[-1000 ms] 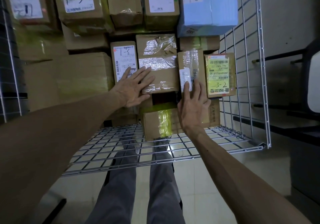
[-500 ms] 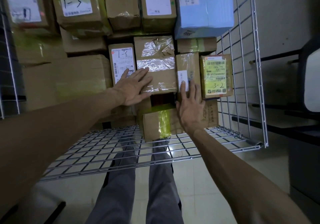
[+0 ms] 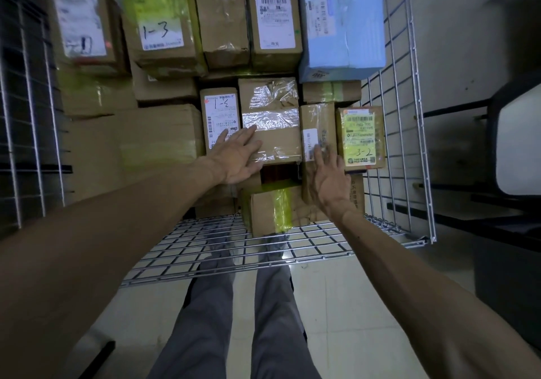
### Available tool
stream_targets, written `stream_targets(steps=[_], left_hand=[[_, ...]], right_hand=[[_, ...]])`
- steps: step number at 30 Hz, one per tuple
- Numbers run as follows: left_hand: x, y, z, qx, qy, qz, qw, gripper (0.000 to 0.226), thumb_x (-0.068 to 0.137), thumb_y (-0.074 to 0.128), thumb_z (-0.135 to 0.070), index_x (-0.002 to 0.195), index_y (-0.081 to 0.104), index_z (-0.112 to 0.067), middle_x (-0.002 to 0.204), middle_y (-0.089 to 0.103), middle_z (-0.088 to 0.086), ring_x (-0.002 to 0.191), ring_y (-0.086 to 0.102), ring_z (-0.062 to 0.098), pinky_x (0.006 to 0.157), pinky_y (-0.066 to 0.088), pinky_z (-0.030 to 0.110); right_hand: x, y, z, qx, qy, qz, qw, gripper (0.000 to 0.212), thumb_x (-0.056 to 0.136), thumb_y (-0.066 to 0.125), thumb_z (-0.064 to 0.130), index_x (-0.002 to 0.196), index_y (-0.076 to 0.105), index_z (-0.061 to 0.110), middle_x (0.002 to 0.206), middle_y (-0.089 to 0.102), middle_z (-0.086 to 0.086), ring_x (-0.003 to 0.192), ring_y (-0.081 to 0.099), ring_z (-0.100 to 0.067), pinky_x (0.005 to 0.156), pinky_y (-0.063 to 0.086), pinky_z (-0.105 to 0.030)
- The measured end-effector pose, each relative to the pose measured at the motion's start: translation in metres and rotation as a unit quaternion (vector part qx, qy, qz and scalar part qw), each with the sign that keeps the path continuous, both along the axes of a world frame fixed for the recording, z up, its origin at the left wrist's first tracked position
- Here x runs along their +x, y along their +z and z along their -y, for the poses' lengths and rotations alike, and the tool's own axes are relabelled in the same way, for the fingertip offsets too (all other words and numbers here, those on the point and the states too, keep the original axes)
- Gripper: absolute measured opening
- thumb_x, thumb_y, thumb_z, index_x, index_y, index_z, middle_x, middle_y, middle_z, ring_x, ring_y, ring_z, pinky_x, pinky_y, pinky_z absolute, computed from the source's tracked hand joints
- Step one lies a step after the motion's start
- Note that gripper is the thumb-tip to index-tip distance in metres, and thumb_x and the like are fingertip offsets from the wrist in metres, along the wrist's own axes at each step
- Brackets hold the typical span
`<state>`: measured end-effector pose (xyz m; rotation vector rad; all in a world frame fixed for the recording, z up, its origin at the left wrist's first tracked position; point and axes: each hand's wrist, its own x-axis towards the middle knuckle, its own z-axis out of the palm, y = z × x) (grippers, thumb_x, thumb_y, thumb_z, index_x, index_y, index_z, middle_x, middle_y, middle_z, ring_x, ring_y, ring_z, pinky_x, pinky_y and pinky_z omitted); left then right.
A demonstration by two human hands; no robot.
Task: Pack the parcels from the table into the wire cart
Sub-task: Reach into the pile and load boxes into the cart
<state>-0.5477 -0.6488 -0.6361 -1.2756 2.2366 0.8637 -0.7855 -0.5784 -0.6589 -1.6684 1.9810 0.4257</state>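
Our left grip (image 3: 237,159), fingers spread flat, presses the taped box (image 3: 270,106) while our right grip (image 3: 330,179), equally flat, steadies the narrow box (image 3: 317,120) beside it, likely squaring them against their neighbours. Both sit inside the wire cart (image 3: 409,115) over a tiled floor (image 3: 336,305); no surface shows.

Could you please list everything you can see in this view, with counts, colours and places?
Silver wire cart: one, silver, around the parcels.
Brown cardboard parcels: about fifteen, brown, stacked in the cart.
Light blue parcel: one, blue, top right of the stack.
Brown parcel with yellow label marked 3-2: one, brown, beside the right wire wall.
Pale tiled floor: one, off-white, bottom of view.
Grey trouser legs: two, grey, bottom centre.
Left hand: one, flat on a clear-taped brown parcel.
Right hand: one, flat on a narrow brown parcel.
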Motion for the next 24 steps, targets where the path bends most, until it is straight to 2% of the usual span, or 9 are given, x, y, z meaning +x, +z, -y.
stream_targets(steps=[5, 10, 13, 15, 19, 24], left_hand=[[0.012, 0.050, -0.002, -0.010, 0.021, 0.000, 1.000, 0.066, 0.101, 0.041, -0.051, 0.156, 0.020, -0.021, 0.166, -0.005, 0.007, 0.153, 0.003, 0.024, 0.122, 0.001, 0.048], [0.022, 0.114, -0.008, -0.015, 0.126, -0.052, 0.991, 0.069, 0.099, 0.048, -0.050, 0.156, 0.023, -0.023, 0.166, -0.002, 0.003, 0.152, 0.003, 0.023, 0.123, 0.009, 0.046], [0.033, 0.151, -0.010, -0.033, 0.151, -0.077, 0.985, 0.070, 0.097, 0.054, -0.046, 0.156, 0.025, -0.019, 0.166, 0.003, 0.008, 0.152, 0.007, 0.025, 0.121, 0.015, 0.046], [0.046, 0.171, -0.009, -0.042, 0.166, -0.076, 0.982, 0.070, 0.098, 0.052, -0.048, 0.155, 0.025, -0.018, 0.166, 0.005, 0.009, 0.151, 0.011, 0.029, 0.120, 0.017, 0.046], [0.073, 0.209, -0.009, -0.063, 0.167, -0.064, 0.982, 0.067, 0.099, 0.046, -0.051, 0.156, 0.025, -0.021, 0.166, 0.001, 0.008, 0.151, 0.011, 0.030, 0.122, 0.013, 0.048], [0.105, 0.252, -0.004, -0.113, 0.185, -0.070, 0.974, 0.068, 0.097, 0.050, -0.052, 0.154, 0.027, -0.024, 0.165, 0.005, 0.008, 0.151, 0.011, 0.030, 0.123, 0.012, 0.049]], right_hand=[[-0.003, 0.041, -0.009, 0.050, -0.004, 0.026, 0.998, 0.048, 0.104, 0.038, 0.028, 0.150, 0.027, 0.015, 0.160, 0.019, -0.013, 0.141, 0.030, -0.036, 0.105, 0.043, -0.053], [0.009, 0.102, -0.012, 0.103, -0.008, 0.065, 0.993, 0.053, 0.103, 0.044, 0.033, 0.150, 0.030, 0.014, 0.156, 0.025, -0.017, 0.136, 0.037, -0.037, 0.109, 0.038, -0.051], [0.032, 0.150, -0.004, 0.076, -0.068, 0.121, 0.987, 0.066, 0.100, 0.052, 0.039, 0.154, 0.025, 0.012, 0.161, 0.019, -0.014, 0.144, 0.027, -0.035, 0.118, 0.027, -0.044], [0.050, 0.180, 0.005, 0.041, -0.095, 0.158, 0.982, 0.068, 0.099, 0.055, 0.037, 0.154, 0.025, 0.011, 0.160, 0.021, -0.014, 0.145, 0.027, -0.034, 0.118, 0.024, -0.038], [0.073, 0.229, 0.023, 0.006, -0.071, 0.151, 0.986, 0.067, 0.099, 0.055, 0.036, 0.154, 0.027, 0.010, 0.160, 0.022, -0.016, 0.144, 0.029, -0.036, 0.117, 0.027, -0.041], [0.098, 0.278, 0.047, -0.042, -0.055, 0.165, 0.984, 0.068, 0.096, 0.057, 0.044, 0.151, 0.034, 0.012, 0.155, 0.034, -0.017, 0.140, 0.037, -0.036, 0.115, 0.034, -0.045]])
